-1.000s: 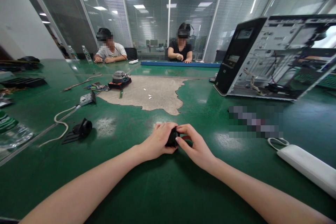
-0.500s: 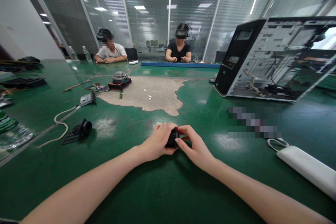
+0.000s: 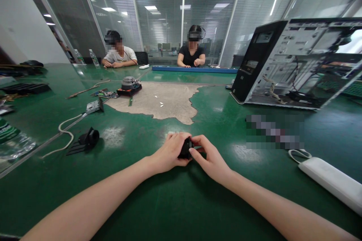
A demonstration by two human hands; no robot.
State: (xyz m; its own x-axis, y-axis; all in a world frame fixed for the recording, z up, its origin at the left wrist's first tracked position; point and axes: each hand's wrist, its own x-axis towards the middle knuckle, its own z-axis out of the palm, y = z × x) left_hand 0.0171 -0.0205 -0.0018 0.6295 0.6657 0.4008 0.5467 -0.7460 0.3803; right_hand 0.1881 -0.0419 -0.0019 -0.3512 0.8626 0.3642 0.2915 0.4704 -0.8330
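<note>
A small black part point(image 3: 185, 149), its exact kind unclear, is held between my two hands just above or on the green table point(image 3: 181, 199). My left hand point(image 3: 172, 152) wraps round it from the left, covering much of it. From the right, the thumb and fingertips of my right hand point(image 3: 208, 157) pinch its edge. Off to the left lies another black plastic piece point(image 3: 89, 138) with a round ring and flat prongs. Beyond my hands a bare tan patch point(image 3: 169, 101) shows where the green covering is torn.
An open computer case point(image 3: 261, 60) stands at the right, with a white power strip point(image 3: 330, 179) nearer me. At left are a metal box with a cable point(image 3: 94, 106), a round heatsink fan point(image 3: 130, 84) and a plastic bottle point(image 3: 17, 143). Two people point(image 3: 192, 52) sit across the table.
My hands and the black part stay almost exactly where they were. Across the table, the person in black has shifted their hands apart slightly.
</note>
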